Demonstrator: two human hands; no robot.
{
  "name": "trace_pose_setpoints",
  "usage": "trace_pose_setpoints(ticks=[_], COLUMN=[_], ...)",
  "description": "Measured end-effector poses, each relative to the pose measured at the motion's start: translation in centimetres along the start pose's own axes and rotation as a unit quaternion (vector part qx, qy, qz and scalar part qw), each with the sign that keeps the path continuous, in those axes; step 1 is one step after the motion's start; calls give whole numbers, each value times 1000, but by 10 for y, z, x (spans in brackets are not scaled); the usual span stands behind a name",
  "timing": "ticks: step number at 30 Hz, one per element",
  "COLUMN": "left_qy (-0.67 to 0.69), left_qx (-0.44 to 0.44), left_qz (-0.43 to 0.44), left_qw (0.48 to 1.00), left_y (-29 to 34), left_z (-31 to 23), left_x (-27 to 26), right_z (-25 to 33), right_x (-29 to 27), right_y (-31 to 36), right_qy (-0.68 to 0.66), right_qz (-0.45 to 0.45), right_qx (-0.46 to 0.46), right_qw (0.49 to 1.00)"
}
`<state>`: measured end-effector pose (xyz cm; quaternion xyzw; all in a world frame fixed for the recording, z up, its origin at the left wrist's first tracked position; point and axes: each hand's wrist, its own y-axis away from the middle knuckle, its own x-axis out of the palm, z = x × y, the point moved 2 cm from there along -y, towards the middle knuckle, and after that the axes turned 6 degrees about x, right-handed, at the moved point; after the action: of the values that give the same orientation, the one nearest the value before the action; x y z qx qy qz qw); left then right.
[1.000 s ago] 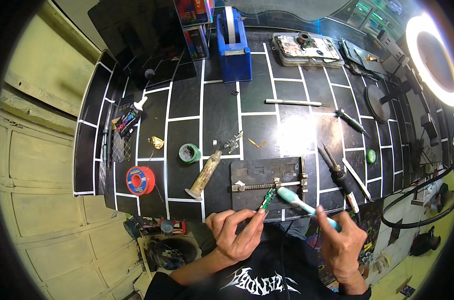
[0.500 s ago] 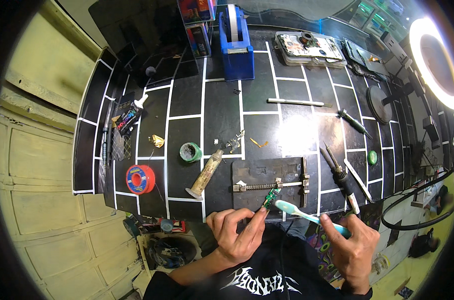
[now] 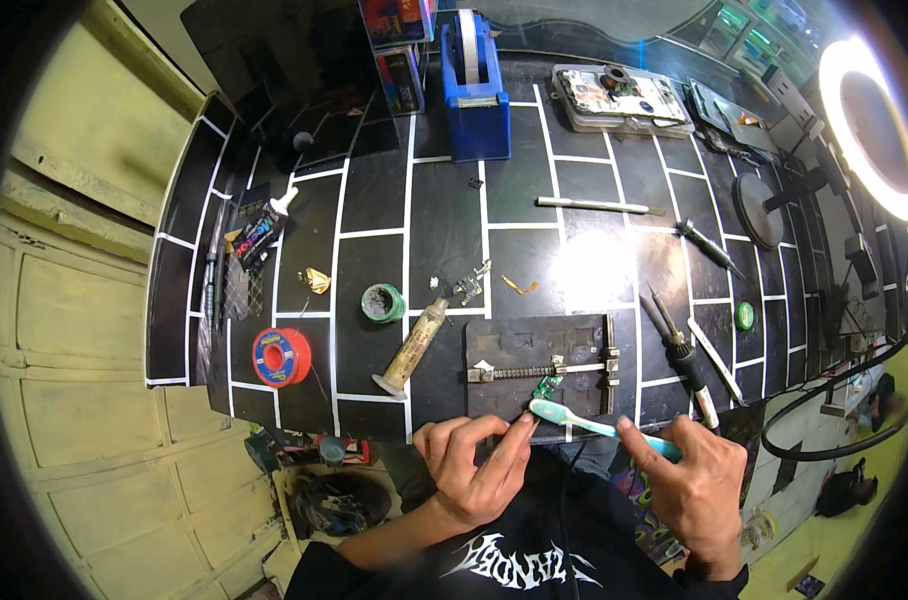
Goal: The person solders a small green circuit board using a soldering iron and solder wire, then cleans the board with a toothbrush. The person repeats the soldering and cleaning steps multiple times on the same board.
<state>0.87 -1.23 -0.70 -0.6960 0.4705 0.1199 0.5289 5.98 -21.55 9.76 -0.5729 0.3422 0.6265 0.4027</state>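
My left hand is closed at the table's near edge, fingertips pinching the lower end of a small green circuit board. The board rests at a slant by the near side of a dark repair holder with a spring-loaded metal clamp bar. In my right hand is a toothbrush with a teal and white handle, gripped by its far end. Its head lies over the board's lower part, close to my left fingertips, and hides that part and the bristles.
Left of the holder are a syringe, an open green-rimmed jar and a red solder spool. A soldering iron and white tweezers lie to the right. Farther back stand a blue tape dispenser and a lit ring lamp.
My right hand has shifted a little left, carrying the toothbrush head from the board's right side onto its lower end. The left hand holds its place.
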Motion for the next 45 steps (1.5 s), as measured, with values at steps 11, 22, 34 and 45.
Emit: trace_pose_setpoints(ticks=[11, 22, 34, 45], left_qy=[7, 0, 1, 2], left_qx=[0, 0, 0, 7], left_qz=[-1, -10, -13, -2], left_qw=[1000, 1000, 1000, 1000], left_y=[-4, 0, -2, -3], left_z=[-2, 0, -1, -1], left_x=[-2, 0, 0, -1], right_z=[1, 1, -12, 6], right_x=[-2, -8, 14, 34], right_y=[1, 7, 18, 38], right_qy=[-9, 24, -41, -141], right_qz=[9, 1, -67, -10], right_qx=[7, 16, 50, 33], right_qw=[1000, 1000, 996, 989])
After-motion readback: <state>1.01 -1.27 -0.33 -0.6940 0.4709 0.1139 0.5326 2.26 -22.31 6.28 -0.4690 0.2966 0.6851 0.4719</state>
